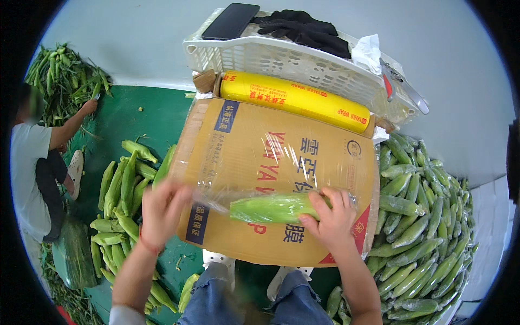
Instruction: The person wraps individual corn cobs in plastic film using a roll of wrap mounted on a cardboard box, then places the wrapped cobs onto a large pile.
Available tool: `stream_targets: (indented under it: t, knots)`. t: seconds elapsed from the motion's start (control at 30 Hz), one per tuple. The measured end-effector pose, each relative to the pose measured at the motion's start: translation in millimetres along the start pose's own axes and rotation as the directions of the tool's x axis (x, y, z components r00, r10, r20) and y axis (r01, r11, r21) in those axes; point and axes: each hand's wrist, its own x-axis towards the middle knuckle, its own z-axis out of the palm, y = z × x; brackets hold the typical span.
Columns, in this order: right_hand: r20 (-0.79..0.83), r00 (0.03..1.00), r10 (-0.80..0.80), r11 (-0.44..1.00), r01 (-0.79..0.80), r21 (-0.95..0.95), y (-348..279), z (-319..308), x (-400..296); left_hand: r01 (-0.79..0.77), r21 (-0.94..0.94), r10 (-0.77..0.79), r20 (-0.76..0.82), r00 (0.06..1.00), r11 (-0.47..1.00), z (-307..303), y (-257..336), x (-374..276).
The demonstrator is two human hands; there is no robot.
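An ear of corn in its green husk [272,208], with clear film around it, lies crosswise above a cardboard box [239,162]. My right hand [335,217] grips its right end, thumb on the near side. At the other end, a twisted strand of clear plastic film [209,201] stretches out to my left hand [166,211]. The left fingers are pinched on this film and blurred by motion. Along the box's far edge rests a yellow roll of cling film [294,99], bearing red writing.
Unwrapped corn [126,191] is heaped on the green floor [162,109] at left; film-wrapped ears [418,227] pile up at right. Behind the roll, a white plastic basket [280,55] carries a phone [230,21], black gloves [304,30] and a knife [412,95]. Another person [36,162] works at far left.
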Motion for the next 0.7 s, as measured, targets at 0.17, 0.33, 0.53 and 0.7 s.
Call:
stream_targets:
  t: [0.17,0.33,0.53,0.7]
  knots:
    - [-0.06,0.998,-0.016,0.989,0.024,0.144,9.5,9.8,24.3,-0.457,0.189,0.314,0.503,0.805,0.869,86.5,31.2,117.8]
    - [0.505,0.849,0.156,0.927,-0.303,0.223,-21.1,-27.7,4.9,-0.416,0.422,-0.015,0.717,0.697,0.806,76.5,83.9,28.9]
    - [0.238,0.97,-0.046,0.992,0.016,0.127,-32.0,-29.5,24.8,-0.592,0.394,0.445,0.407,0.798,0.703,98.1,36.0,39.8]
    - [0.069,0.952,-0.299,0.954,0.3,-0.005,16.9,16.3,81.0,-0.662,0.544,0.091,0.734,0.673,0.515,124.2,38.9,171.8]
